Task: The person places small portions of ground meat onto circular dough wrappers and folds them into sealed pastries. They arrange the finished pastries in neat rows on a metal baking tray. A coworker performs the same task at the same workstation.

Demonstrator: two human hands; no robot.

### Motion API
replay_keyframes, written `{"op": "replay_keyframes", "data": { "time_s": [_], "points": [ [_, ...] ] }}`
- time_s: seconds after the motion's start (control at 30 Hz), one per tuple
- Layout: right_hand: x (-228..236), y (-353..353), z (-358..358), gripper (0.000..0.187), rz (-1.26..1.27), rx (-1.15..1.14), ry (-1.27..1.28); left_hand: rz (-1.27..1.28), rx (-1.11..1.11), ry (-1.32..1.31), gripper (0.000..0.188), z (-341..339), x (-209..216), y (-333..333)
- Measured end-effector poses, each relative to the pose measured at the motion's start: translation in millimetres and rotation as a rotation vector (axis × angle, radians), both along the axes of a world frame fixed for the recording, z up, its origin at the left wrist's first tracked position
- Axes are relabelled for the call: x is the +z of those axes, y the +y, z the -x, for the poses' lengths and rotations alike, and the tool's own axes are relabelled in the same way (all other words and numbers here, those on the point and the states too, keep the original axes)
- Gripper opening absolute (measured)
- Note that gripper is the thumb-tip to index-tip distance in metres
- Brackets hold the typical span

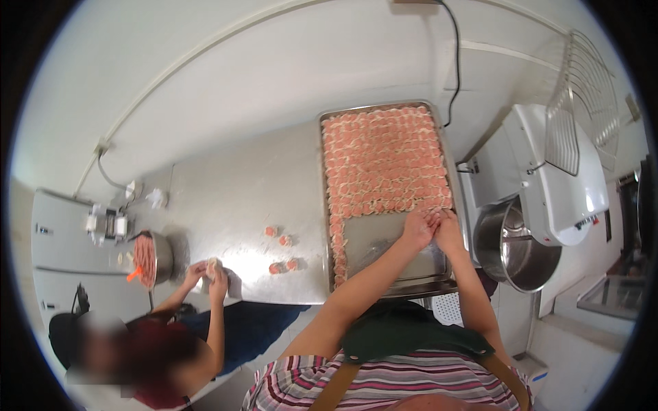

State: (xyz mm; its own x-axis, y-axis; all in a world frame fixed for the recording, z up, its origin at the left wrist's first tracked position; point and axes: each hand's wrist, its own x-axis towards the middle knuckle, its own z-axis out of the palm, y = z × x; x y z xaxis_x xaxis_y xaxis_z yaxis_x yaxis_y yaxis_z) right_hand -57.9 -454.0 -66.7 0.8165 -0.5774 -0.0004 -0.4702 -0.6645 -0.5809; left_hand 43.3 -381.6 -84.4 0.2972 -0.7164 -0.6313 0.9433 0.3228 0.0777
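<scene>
Pink-topped dumplings (384,161) in pale wrappers are met by the grip at the lower right of their packed rows, where the left hand (417,229) and right hand (449,229) are held together with fingers curled in. Whether a dumpling is pinched there cannot be told, as the fingertips are largely hidden. The rows are carried by a metal tray (370,233), its nearer part mostly bare, on the right of the tabletop (240,178). Each piece is judged light, soft, slightly sticky and easily dented; it would best be taken low, by the wrapper's sides. Left of the tray, four loose dumplings (272,231) are set apart, and a pale piece, hard to make out, is held by a co-worker's hands (218,278). Beyond the tray, the mixer bowl (486,240) is partly covered by the mixer (558,178).
</scene>
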Motion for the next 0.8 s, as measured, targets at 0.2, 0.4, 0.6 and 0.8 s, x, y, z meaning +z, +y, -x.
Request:
{"op": "replay_keyframes", "data": {
  "time_s": [0.2, 0.4, 0.6, 0.8],
  "points": [
    [56, 27, 0, 0.030, -0.112, 0.188, 0.304, 0.071, -0.194, -0.312, 0.030, 15, 54, 101],
    [80, 107, -35, 0.033, -0.288, 0.763, 0.202, -0.239, 0.240, -0.524, 0.027, 32, 92, 262],
    [92, 206, -102, 0.036, -0.295, 0.990, 0.178, -0.490, 0.566, -0.457, 0.020, 41, 78, 365],
    [31, 314, -155, 0.039, -0.024, 1.027, 0.038, -0.482, 0.573, -0.449, 0.021, 43, 65, 417]
  ]
}}
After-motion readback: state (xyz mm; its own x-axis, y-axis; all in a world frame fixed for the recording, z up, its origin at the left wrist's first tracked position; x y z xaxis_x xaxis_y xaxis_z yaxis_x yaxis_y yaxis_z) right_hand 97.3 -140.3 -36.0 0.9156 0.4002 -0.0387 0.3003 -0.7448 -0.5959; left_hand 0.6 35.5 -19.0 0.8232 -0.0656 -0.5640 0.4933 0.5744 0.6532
